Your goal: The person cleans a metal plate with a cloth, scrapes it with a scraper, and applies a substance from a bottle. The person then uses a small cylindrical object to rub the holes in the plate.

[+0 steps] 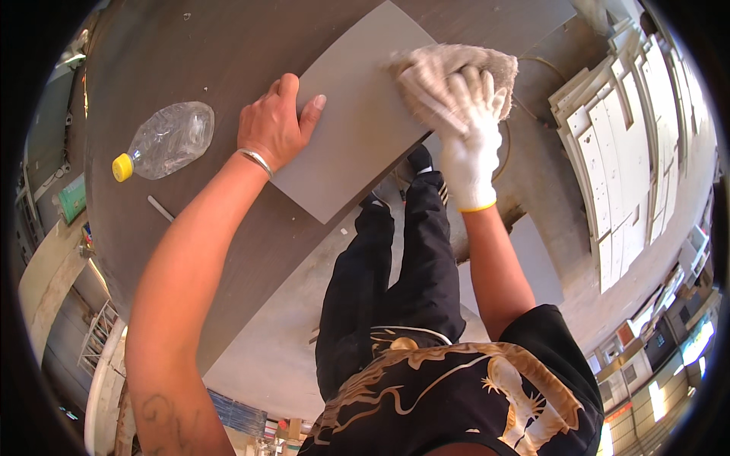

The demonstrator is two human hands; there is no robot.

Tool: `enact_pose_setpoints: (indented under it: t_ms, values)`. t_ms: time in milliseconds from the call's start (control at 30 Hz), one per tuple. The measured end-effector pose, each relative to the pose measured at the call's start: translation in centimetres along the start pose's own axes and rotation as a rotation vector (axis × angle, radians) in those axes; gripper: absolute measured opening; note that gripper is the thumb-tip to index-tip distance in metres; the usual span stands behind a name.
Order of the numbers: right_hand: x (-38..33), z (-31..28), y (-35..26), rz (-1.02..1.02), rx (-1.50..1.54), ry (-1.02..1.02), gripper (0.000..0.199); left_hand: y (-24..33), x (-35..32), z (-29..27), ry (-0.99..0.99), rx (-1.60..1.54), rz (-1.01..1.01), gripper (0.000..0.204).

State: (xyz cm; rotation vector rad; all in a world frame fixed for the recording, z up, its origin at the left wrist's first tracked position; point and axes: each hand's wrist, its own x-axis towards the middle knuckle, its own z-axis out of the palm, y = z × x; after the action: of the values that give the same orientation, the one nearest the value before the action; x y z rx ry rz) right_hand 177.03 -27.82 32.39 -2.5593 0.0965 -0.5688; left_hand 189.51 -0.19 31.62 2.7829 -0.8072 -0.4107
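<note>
A flat grey panel [357, 99] lies on the dark tabletop, its lower right edge along the table's edge. My bare left hand [277, 125], with a silver bracelet at the wrist, grips the panel's left edge. Its thumb rests toward the top face, and the other fingers are curled and partly hidden. My right hand [471, 121] wears a white knit glove and presses on a beige fluffy cloth [494, 64] at the panel's right edge. Motion blurs part of the cloth and glove.
Left of my left hand, a clear plastic bottle [171, 140] with a yellow cap lies on the dark table [205, 45]. A thin white stick [160, 208] is nearby. Stacked pale slotted panels [623, 144] stand at the right. My legs are beside the table edge.
</note>
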Motion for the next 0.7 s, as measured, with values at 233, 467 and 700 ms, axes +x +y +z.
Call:
enact_pose_setpoints:
  t_ms: [233, 467, 700]
  values:
    - [-4.1, -0.1, -8.9, 0.081, 0.196, -0.357, 0.050, 0.1, 0.0, -0.1, -0.028, 0.017, -0.020, 0.045]
    - [-0.2, 0.0, -0.8, 0.026, -0.031, -0.312, 0.051, 0.2, -0.3, 0.0, 0.023, -0.001, -0.050, 0.044]
    - [0.5, -8.5, 8.3, 0.698, 0.587, -0.074, 0.028, 0.2, -0.4, 0.2, 0.057, -0.042, -0.091, 0.049]
